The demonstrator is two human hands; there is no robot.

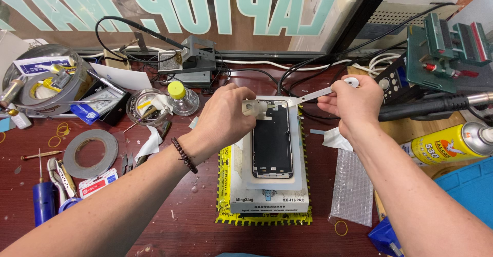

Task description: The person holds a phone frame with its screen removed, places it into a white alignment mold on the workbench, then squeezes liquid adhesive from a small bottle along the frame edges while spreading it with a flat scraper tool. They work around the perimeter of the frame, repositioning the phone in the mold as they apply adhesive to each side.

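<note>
Phone screen: the dark phone screen [272, 140] lies flat on a white heating pad [267, 185] in the middle of the table. Its long side runs away from the person, top end far, bottom end near.

Left hand: the left hand [223, 118] rests on the top left corner of the screen. Its fingers are curled over that corner and press down. A small whitish piece sits under the fingertips, but I cannot tell what it is.

Right hand: the right hand [354, 105] is up and to the right of the screen, not touching it. Its fingers are pinched tight around a thin flat metal tool [316, 94].

Tool: it is long and thin. It slants down to the left, and its tip is at the top right corner of the screen.

Which hand is nearer: the left hand, since it is on the screen. The right one reaches it only through the tool.

Around: a roll of tape [91, 153] lies off to the left, a yellow spray can [452, 143] off to the right.
</note>
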